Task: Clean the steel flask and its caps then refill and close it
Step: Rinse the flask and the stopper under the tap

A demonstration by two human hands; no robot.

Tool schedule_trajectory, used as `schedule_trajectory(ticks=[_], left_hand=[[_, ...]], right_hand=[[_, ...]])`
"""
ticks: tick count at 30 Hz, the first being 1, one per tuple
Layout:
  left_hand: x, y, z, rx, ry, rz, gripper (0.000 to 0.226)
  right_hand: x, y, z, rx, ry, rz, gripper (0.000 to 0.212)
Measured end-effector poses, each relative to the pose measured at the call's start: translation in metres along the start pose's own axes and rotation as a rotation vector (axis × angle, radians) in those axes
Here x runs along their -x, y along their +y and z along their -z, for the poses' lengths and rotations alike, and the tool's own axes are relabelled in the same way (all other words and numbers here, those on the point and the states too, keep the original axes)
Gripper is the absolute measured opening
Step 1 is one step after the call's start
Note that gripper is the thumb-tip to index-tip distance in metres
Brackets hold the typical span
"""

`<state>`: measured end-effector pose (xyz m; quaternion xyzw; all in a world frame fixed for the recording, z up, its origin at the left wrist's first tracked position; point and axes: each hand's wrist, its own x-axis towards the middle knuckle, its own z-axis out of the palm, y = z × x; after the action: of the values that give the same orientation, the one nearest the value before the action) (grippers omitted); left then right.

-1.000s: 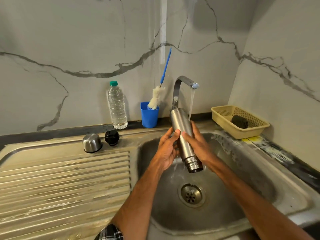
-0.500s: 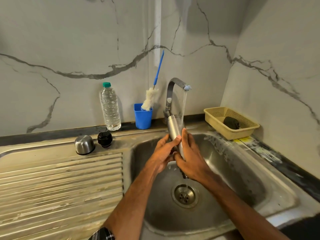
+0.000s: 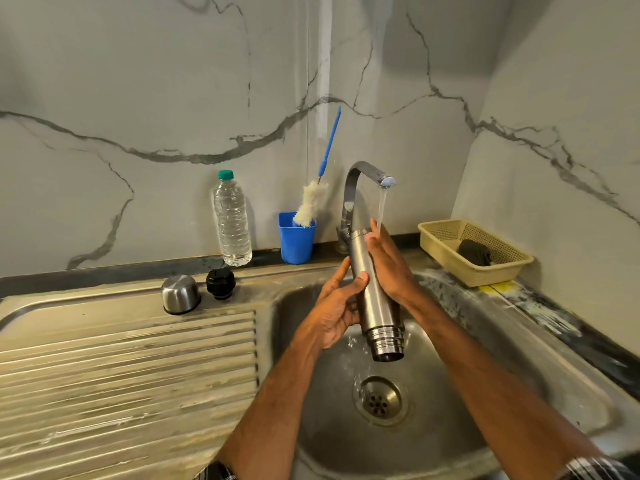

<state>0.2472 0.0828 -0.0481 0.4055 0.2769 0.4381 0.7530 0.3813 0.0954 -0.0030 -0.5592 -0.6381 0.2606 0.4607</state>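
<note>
The steel flask (image 3: 372,289) hung mouth-down over the sink (image 3: 519,375), tilted so that its base sat just beside the stream from the tap (image 3: 363,174). The left hand (image 3: 337,306) gripped its middle with the thumb across the front; the fingers seemed to curl behind, though the body hid them. The right hand (image 3: 388,261) lay flat and straight-fingered against the upper side, fingertips in the water. Wet steel held by one curled hand could slip and land on its threaded mouth, denting it. The steel cap (image 3: 180,294) and black cap (image 3: 220,279) stood on the worktop (image 3: 121,375), well apart from the basin.
</note>
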Motion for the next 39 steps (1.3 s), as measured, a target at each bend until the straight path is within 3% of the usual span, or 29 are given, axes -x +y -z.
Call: schedule_trajectory(ticks=[5,11,13,17,23,26,30,36,39], left_hand=[[0.0,0.0,0.003,0.015,0.076,-0.048,0.076],[0.0,0.0,-0.001,0.009,0.101,-0.048,0.076],[0.0,-0.001,-0.004,0.037,0.081,-0.045,0.078],[0.003,0.0,-0.003,0.037,0.051,-0.04,0.074],[0.002,0.003,-0.003,0.041,0.05,-0.02,0.071],[0.002,0.003,-0.002,0.046,0.051,-0.035,0.071],[0.001,0.001,-0.001,0.066,0.086,-0.05,0.076],[-0.002,0.001,0.001,0.092,0.082,-0.063,0.065],[-0.002,-0.001,0.0,0.039,0.069,-0.036,0.06]], right_hand=[[0.042,0.013,-0.007,-0.104,-0.075,-0.127,0.065],[0.087,0.006,-0.003,0.336,-0.162,0.082,0.072],[0.075,0.0,0.001,0.353,-0.166,0.091,0.071],[0.041,-0.009,0.001,0.287,-0.163,0.041,0.069],[0.0,-0.025,0.001,-0.02,-0.049,-0.103,0.056],[0.001,-0.014,0.0,-0.204,-0.004,-0.187,0.049],[0.031,0.003,-0.004,-0.266,-0.036,-0.193,0.048],[0.065,0.015,0.003,-0.016,-0.12,-0.136,0.105],[0.07,0.014,0.005,0.123,-0.084,-0.125,0.114]])
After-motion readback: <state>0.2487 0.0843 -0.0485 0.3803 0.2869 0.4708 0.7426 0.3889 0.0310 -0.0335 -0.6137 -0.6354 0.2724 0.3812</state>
